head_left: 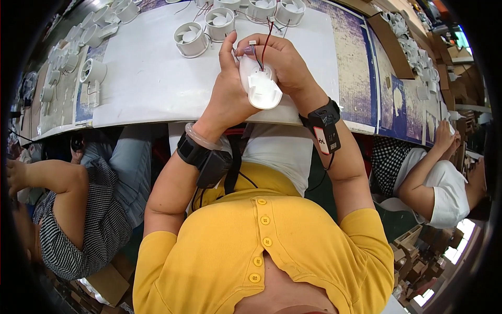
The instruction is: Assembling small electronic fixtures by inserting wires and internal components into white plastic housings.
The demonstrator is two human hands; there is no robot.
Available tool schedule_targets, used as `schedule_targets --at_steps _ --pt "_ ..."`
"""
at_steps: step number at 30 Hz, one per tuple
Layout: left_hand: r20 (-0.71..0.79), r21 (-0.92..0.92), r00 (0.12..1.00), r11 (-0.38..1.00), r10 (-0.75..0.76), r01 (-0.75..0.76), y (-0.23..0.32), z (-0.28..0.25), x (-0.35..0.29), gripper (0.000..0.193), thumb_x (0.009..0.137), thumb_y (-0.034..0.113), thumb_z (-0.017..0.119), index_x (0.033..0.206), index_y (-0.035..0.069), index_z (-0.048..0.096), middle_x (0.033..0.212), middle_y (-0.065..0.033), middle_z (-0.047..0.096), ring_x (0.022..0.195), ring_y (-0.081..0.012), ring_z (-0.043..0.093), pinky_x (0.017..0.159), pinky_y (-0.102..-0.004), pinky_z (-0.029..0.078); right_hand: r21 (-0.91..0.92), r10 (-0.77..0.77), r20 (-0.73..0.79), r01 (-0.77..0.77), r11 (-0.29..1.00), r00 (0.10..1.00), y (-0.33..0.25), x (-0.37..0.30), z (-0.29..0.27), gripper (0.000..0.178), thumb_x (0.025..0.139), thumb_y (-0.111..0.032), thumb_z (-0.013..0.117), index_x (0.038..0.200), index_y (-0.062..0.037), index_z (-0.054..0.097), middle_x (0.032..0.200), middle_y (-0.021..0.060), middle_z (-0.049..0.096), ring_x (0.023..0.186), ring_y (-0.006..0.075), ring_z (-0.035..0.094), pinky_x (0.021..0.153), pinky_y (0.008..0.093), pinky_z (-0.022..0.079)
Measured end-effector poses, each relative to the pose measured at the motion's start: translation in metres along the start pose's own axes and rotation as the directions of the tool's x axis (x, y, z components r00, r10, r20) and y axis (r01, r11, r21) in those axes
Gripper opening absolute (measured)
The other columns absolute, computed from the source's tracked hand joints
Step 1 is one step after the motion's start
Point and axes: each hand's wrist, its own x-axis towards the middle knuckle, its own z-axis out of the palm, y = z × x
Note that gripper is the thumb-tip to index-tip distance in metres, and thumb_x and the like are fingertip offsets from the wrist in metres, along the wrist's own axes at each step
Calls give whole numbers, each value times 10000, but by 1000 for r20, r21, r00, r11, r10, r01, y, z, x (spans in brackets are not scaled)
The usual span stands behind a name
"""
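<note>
Above the near edge of the table I hold a white plastic housing (264,95) with a rounded, open end toward me. My left hand (229,94) is closed round its left side, thumb pointing up. My right hand (294,68) wraps its right side, the fingers bent over the far end. Thin red and dark wires (265,48) rise out of the housing, and a small white connector (253,43) shows by the right fingertips. Part of the housing is hidden by my fingers. Just beyond my hands stands a round white fan unit (190,40) with blades inside.
More white fan units (219,23) with loose wires stand along the far side of the white table (151,78). Others line the left (93,70). A cardboard box (389,44) of white parts sits at the right. People work on both sides; a co-worker's hands (447,137) are at far right.
</note>
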Motion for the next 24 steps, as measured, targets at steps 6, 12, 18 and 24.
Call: schedule_targets --at_steps 6,12,18,24 --pt "-1 -3 998 998 62 -62 -2 -1 0 1105 692 114 783 1489 33 22 1253 -152 512 1075 -229 593 930 -308 466 -4 -20 22 20 1000 1000 2 0 0 228 886 -125 562 1004 16 696 879 44 688 797 87 630 728 212 504" --pt "3 -24 1000 999 24 -24 -1 0 1 1102 690 134 794 1484 30 37 1289 -163 492 1116 -245 575 950 -317 460 12 -37 54 37 999 998 1 1 -3 232 891 -120 553 1016 14 694 896 45 685 821 88 626 753 216 497" --pt "-27 85 998 995 49 -46 1 -1 2 1058 695 161 813 1456 17 91 1289 -167 500 1113 -264 574 946 -339 463 -166 -209 153 233 958 966 -9 -4 -8 253 917 -128 509 1080 8 647 1019 79 658 953 153 614 895 284 472" --pt "-43 144 999 989 -13 20 10 -4 2 961 690 254 822 1390 29 203 1094 -165 605 969 -335 645 813 -370 519 -51 -220 145 229 972 965 -11 -9 -15 282 941 -163 506 1121 7 642 1069 83 652 1019 161 599 953 289 444"
